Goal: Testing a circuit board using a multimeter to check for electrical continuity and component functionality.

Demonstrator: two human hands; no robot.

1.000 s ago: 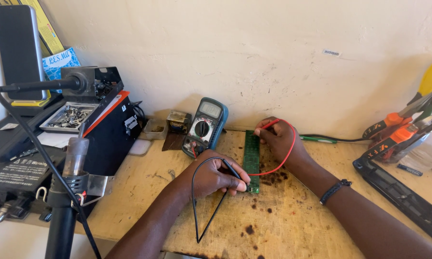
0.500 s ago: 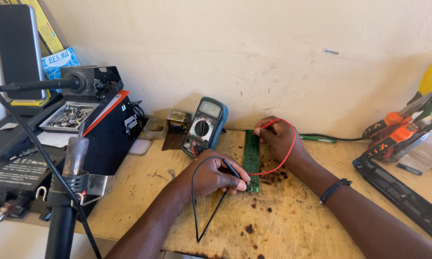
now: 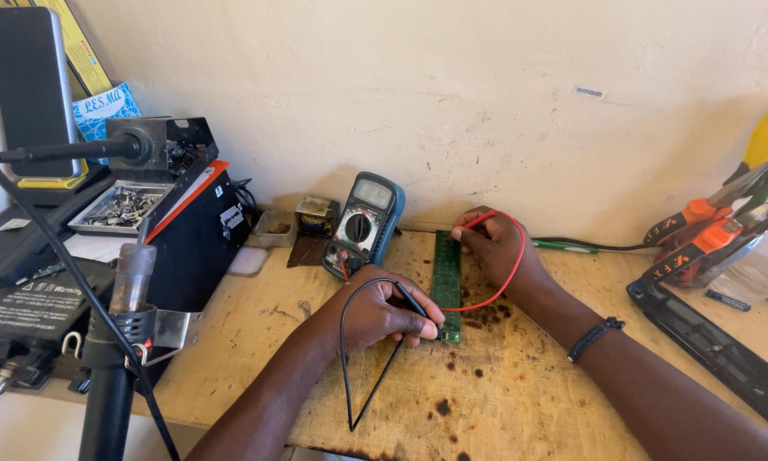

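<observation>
A narrow green circuit board (image 3: 445,275) lies lengthwise on the wooden bench (image 3: 503,401). My left hand (image 3: 380,313) pinches a black test probe (image 3: 411,300), its tip at the board's near end. My right hand (image 3: 495,246) grips a red test probe (image 3: 478,221) at the board's far end. The red lead (image 3: 508,273) loops around that hand. The black lead (image 3: 350,376) hangs in a long loop toward the bench's front edge. A teal and grey multimeter (image 3: 364,224) leans against the wall just left of the board.
A black soldering station (image 3: 188,230) with a tray of small metal parts (image 3: 119,207) stands at left, behind a black stand with a hot-air handle (image 3: 128,290). Orange-handled pliers (image 3: 700,230) and a black strip (image 3: 708,350) lie at right. A small box (image 3: 317,215) sits by the meter.
</observation>
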